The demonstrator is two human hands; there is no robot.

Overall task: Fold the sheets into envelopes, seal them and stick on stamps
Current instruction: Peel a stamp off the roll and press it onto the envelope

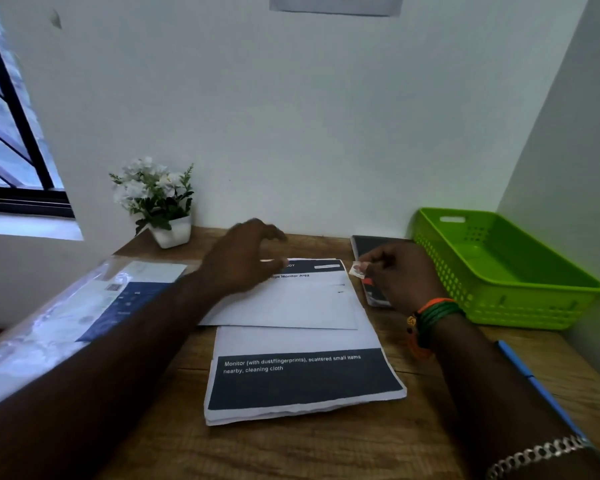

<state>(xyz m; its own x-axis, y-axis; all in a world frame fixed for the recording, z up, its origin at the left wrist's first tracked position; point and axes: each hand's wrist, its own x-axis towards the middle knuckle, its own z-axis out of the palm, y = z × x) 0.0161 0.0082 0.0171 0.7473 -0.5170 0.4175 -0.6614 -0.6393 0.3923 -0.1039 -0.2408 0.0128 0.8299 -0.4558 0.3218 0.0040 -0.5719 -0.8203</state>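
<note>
STEP: stamping | right hand (400, 275) fingers pinch stamp (357, 270) | left hand (246, 261) spread, steadying envelope (288, 299) mid-worktop | I advise: press stamp flat at envelope's corner.

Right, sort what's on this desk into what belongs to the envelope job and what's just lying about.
For the job:
- folded envelope on the stack of printed sheets
- small stamp pinched in the right hand
- left hand reaching over the envelope's top edge

Lying about:
- potted white flowers
- green basket
- blue pen
- plastic-wrapped pack
- dark booklet
</note>
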